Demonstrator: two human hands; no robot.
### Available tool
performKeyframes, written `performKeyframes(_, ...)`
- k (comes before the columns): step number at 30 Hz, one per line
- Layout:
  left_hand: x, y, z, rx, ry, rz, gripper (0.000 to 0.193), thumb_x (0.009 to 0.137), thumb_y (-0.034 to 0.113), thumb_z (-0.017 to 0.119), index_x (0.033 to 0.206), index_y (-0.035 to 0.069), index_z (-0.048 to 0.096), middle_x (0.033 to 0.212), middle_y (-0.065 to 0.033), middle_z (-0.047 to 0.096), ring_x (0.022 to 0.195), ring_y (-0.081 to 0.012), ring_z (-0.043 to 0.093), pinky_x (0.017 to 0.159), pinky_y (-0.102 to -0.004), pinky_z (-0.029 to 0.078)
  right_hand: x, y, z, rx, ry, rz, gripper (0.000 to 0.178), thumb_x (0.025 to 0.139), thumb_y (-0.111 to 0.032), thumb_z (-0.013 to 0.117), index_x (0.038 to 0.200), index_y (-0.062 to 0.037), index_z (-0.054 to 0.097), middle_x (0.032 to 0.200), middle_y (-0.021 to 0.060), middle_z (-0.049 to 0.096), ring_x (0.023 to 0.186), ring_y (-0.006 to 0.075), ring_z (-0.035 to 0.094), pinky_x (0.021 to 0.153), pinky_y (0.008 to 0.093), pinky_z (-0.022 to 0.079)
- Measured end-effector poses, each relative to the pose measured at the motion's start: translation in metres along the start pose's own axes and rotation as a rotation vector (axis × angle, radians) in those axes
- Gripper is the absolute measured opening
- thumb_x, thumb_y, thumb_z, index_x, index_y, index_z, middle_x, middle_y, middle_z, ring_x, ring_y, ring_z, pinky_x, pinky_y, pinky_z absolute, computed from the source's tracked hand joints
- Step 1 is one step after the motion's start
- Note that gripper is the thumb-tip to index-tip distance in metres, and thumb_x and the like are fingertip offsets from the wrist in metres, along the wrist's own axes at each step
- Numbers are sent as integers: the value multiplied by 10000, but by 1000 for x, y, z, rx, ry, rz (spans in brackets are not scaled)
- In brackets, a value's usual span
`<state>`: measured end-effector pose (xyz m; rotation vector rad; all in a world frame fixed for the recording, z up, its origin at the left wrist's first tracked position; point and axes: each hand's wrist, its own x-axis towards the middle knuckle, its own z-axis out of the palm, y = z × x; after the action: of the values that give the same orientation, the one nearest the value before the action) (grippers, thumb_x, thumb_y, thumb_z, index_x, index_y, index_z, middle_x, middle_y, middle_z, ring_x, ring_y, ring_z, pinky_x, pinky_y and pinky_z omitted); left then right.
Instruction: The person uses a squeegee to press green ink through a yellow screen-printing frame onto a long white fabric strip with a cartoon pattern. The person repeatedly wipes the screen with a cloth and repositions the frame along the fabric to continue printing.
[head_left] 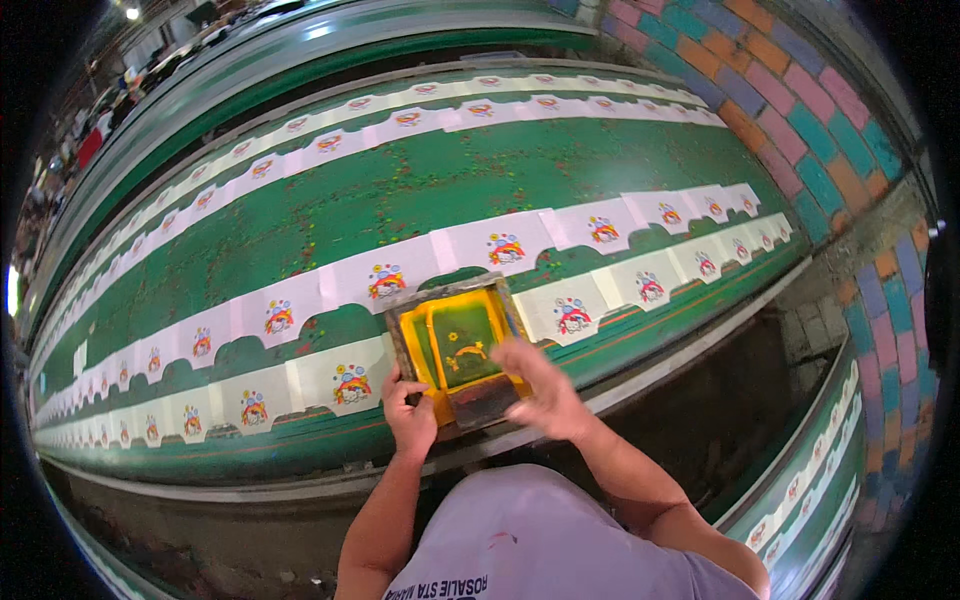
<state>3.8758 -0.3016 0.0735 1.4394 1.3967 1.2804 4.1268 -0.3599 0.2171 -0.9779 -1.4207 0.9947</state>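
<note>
A small screen-printing frame (405, 345) with a wooden border and yellow-stained mesh lies on the near row of fabric pieces. Through its mesh show a green patch and a small yellow-orange design. Dark brownish ink or a dark strip covers the frame's near end; I cannot tell which. My left hand (410, 415) grips the near left corner, thumb on top. Over the right side hovers my right hand (548, 392), slightly blurred, with thumb and fingers apart and nothing visible between them. Beside the frame lie printed white pieces (335, 378) with colourful cartoon motifs.
The long green printing table (400, 195) carries several rows of white printed pieces and is speckled with paint. A metal rail (640, 375) runs along its near edge. Another green table (815, 500) stands at the lower right. Coloured brick paving (790, 110) borders the far right end.
</note>
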Motion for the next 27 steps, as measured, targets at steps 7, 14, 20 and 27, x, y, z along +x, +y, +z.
performKeyframes(7, 11, 3, -1, 89, -9, 109, 203, 817, -111, 724, 953, 40, 722, 1575, -323, 593, 1493, -424, 569, 1256, -486, 407, 50, -49, -83, 646, 352, -265, 888, 1120, -734, 459, 1716, -75, 440, 1668, 232, 544, 1521, 431, 542, 1268, 551, 397)
performKeyframes(14, 8, 25, 21, 38, 31, 193, 268, 796, -153, 729, 965, 52, 690, 1645, -288, 564, 1508, -399, 557, 1255, -484, 406, -34, 27, -133, 203, 694, 469, 394, 1120, -76, 601, 1503, -3, 661, 1385, 128, 733, 1275, 272, 703, 1133, 420, 539)
performKeyframes(20, -3, 48, 123, -13, 26, 259, 258, 813, -127, 730, 987, 64, 715, 1638, -306, 571, 1502, -395, 559, 1256, -483, 402, -79, 60, -184, -58, 329, 628, 446, 1044, 28, 690, 1489, 28, 662, 1300, 94, 734, 1208, 168, 673, 1058, 323, 544)
performKeyframes(27, -23, 64, 214, -75, -16, 96, 270, 818, -154, 703, 992, 52, 711, 1671, -258, 547, 1502, -329, 571, 1207, -448, 462, -93, 65, -270, -190, 318, 572, 424, 1034, 35, 718, 1455, -2, 693, 1261, 74, 713, 1155, 137, 670, 1011, 325, 566)
